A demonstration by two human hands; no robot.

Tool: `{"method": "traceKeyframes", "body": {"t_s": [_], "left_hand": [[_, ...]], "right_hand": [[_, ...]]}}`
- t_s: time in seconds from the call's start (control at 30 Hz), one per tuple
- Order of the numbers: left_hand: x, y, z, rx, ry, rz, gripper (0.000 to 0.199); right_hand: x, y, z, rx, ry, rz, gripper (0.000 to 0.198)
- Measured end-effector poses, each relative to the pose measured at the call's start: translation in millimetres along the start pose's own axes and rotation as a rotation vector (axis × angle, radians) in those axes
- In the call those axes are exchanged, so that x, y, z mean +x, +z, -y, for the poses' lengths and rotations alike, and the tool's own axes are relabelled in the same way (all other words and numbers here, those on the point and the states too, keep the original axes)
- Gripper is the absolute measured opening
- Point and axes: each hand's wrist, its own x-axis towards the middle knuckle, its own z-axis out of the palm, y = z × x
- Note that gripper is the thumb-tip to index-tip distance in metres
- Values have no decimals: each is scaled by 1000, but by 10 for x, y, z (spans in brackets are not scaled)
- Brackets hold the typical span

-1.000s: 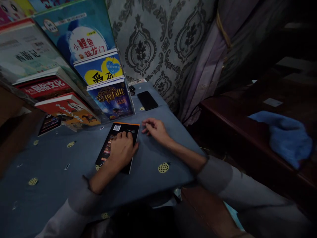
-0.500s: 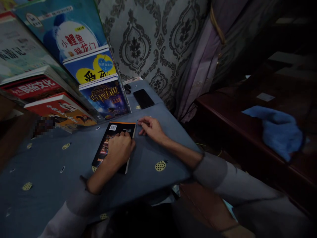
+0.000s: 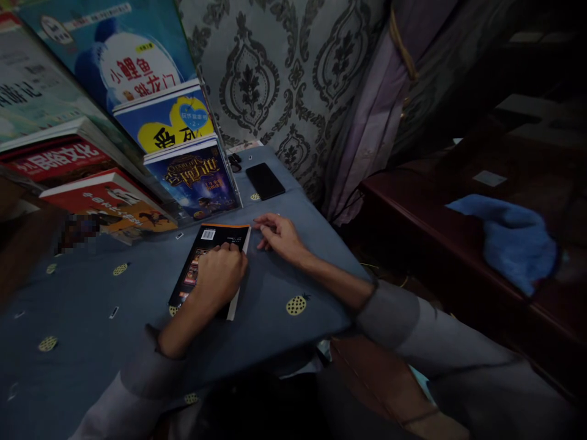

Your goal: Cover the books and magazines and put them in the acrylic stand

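Note:
A black paperback book (image 3: 202,244) with an orange edge along the top and a white barcode lies flat on the table, pages towards the right. On its cover rests my left hand (image 3: 221,269), fingers curled under into a loose fist; nothing shows in it. Just right of the book's upper corner, my right hand (image 3: 279,235) lies on the tablecloth, apart from the book. Its fingers are bent and slightly spread, with nothing seen between them.
Several picture books stand in a rack at the left, a blue one (image 3: 192,183) nearest the paperback. A black phone (image 3: 265,181) lies near the patterned curtain (image 3: 250,79). The blue tablecloth (image 3: 151,342) has pineapple prints. At right, a blue cloth (image 3: 518,244) lies on dark red furniture (image 3: 431,244).
The whole view shifts very slightly. Both hands and the book keep nearly the same places relative to each other.

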Motion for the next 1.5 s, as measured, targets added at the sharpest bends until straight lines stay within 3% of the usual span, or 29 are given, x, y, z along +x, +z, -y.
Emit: {"method": "traceKeyframes", "body": {"t_s": [0.17, 0.33, 0.47, 0.53, 0.7, 0.77, 0.9, 1.17, 1.5], "left_hand": [[-8, -17, -9, -1, 5, 19, 39], [-13, 16, -26, 5, 8, 8, 37], [-78, 79, 29, -4, 55, -32, 33], [-169, 133, 137, -19, 137, -42, 34], [-522, 349, 651, -142, 410, 2, 79], [-645, 436, 840, -185, 468, 23, 85], [-758, 556, 960, -195, 440, -10, 74], [-756, 631, 710, -85, 405, -164, 55], [-820, 696, 613, -174, 436, -307, 34]], "right_hand": [[-32, 2, 21, -156, -109, 36, 28], [-77, 5, 86, -551, -255, 118, 26], [-97, 2, 106, -671, -248, 135, 28], [-107, 3, 105, -701, -246, 132, 30], [-132, 1, 107, -727, -260, 149, 34], [-137, -3, 113, -735, -271, 177, 36], [-122, 0, 132, -808, -260, 275, 42], [18, 49, 181, -934, -323, 401, 41], [-164, 157, 142, -728, -335, 373, 35]]}}
